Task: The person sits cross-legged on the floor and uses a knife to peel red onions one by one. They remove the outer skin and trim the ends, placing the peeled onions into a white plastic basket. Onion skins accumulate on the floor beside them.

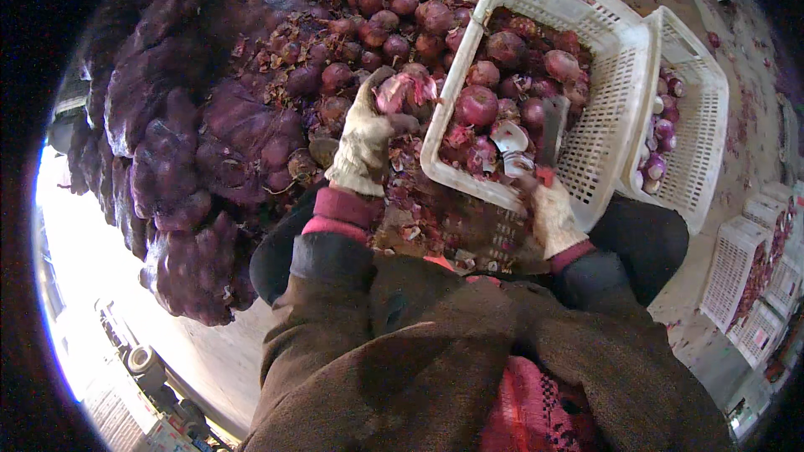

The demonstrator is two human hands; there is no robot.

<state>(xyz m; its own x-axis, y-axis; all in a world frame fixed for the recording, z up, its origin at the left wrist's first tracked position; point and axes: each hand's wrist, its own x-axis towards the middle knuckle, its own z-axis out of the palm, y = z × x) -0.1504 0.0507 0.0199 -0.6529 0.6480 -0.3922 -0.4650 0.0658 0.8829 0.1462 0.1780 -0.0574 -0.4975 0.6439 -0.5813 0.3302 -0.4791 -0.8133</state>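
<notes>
My left hand, in a pale work glove with dark fingertips, grips a pink, loose-skinned piece of red onion beside the near crate's left rim. My right hand, gloved the same way, is at that crate's near rim. It holds a knife with a broad blade and some red at the handle; the blade points away from me over the crate. Whole red onions and loose skins fill the left part of the white plastic crate. Pale cut onion pieces show near the knife.
A second white crate holds purple-and-white onions. Stacked purple mesh sacks rise at left, and loose red onions with dry skins spread ahead. More crates stand at right. A vehicle wheel shows at lower left.
</notes>
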